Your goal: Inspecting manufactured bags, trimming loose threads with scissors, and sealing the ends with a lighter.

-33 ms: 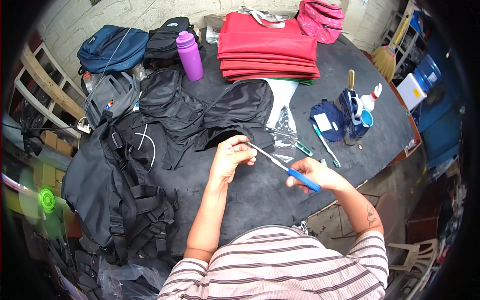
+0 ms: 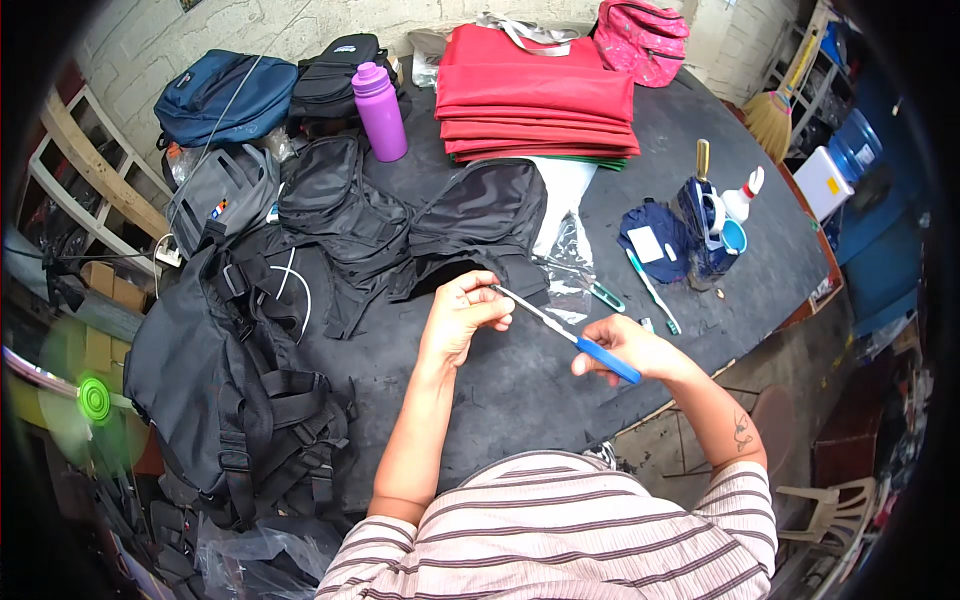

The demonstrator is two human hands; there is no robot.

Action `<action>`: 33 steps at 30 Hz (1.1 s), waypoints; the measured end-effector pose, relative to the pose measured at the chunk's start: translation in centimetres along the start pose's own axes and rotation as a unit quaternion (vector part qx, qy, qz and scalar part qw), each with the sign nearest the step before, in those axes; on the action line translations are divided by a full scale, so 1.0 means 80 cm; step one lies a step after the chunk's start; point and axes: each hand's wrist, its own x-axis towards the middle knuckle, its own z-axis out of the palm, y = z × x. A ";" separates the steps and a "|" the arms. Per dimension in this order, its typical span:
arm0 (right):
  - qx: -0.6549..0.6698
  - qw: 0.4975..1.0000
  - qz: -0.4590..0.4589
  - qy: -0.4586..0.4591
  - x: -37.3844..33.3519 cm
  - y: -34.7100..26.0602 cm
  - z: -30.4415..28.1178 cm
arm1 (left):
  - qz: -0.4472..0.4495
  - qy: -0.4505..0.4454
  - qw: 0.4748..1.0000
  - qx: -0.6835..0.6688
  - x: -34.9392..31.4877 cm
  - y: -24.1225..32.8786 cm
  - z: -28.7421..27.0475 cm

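My right hand [image 2: 628,348] is closed around the blue handle of a long, slim metal tool [image 2: 545,318], whose exact kind I cannot make out. Its narrow metal end slants up and left to my left hand [image 2: 466,312]. The fingers there are pinched together at the tip, and anything small between them is hidden. Just beyond my left hand lies a black fabric bag piece [image 2: 480,215] with its lower edge gaping. Another black bag piece [image 2: 335,205] is left of it. Clear plastic [image 2: 570,265] and a small green-handled tool [image 2: 607,296] lie beyond my right hand.
Folded red fabric [image 2: 535,105] is stacked at the back beside a purple bottle [image 2: 380,115]. A large black backpack [image 2: 190,370] fills the left side. To the right are a toothbrush [image 2: 652,290], a navy cloth item [image 2: 655,240] and a white bottle [image 2: 740,197].
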 end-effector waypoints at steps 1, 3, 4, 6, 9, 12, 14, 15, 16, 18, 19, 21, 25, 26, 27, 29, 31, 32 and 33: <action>0.000 1.000 0.000 0.000 0.001 0.000 -0.001 | 0.001 -0.002 1.000 -0.001 0.000 -0.001 0.000; -0.047 0.999 -0.018 0.006 0.003 0.001 -0.006 | -0.005 -0.002 1.000 -0.002 -0.001 -0.002 0.000; -0.048 0.999 -0.018 0.005 0.003 0.001 -0.007 | -0.010 -0.002 1.000 -0.004 -0.001 -0.003 0.000; -0.051 0.999 -0.006 0.006 0.003 0.001 -0.007 | -0.011 0.004 1.000 -0.005 -0.004 -0.005 0.001; -0.042 0.999 -0.014 0.007 0.003 0.006 -0.003 | 0.005 -0.027 1.000 0.012 -0.009 0.002 0.009; -0.054 0.999 -0.004 0.007 0.000 0.006 -0.003 | 0.003 -0.060 0.998 0.035 -0.006 -0.005 0.002; -0.005 1.000 -0.003 -0.018 -0.005 0.012 -0.012 | -0.009 -0.073 0.997 0.019 -0.007 -0.010 0.002; 0.042 0.998 -0.004 -0.044 -0.008 0.018 -0.018 | -0.009 -0.053 0.998 0.021 -0.004 -0.018 0.000; 0.089 0.995 -0.025 -0.048 -0.010 0.032 -0.025 | -0.010 -0.045 0.999 -0.002 -0.002 -0.029 -0.010; 0.168 0.978 -0.120 0.023 -0.020 0.047 -0.030 | -0.055 -0.061 0.996 0.027 0.000 -0.046 -0.033; 0.222 0.960 -0.157 0.068 -0.021 0.055 -0.034 | -0.071 -0.083 0.990 0.085 0.002 -0.044 -0.033; 0.243 0.938 -0.201 0.144 -0.025 0.075 -0.040 | -0.044 -0.112 0.970 0.211 -0.009 -0.050 -0.021; 0.275 0.909 -0.179 0.258 -0.025 0.094 -0.033 | -0.121 0.038 0.985 0.120 -0.006 -0.075 -0.025; 0.228 0.914 -0.145 0.302 -0.019 0.098 -0.029 | -0.132 0.071 0.989 -0.006 -0.002 -0.089 -0.028; 0.226 0.915 -0.115 0.313 -0.012 0.098 -0.025 | -0.140 0.103 0.976 -0.133 0.002 -0.100 -0.031; 0.135 0.922 -0.048 0.360 0.011 0.114 -0.014 | -0.090 0.145 0.965 -0.197 0.002 -0.120 -0.022; 0.029 0.918 -0.052 0.391 0.045 0.168 -0.012 | -0.047 0.184 0.954 -0.232 0.004 -0.128 0.000; 0.032 0.925 -0.024 0.378 0.045 0.147 -0.002 | -0.096 0.190 0.940 -0.266 0.005 -0.120 0.006; 0.019 0.921 -0.024 0.388 0.053 0.145 0.005 | -0.143 0.194 0.923 -0.299 0.011 -0.114 0.011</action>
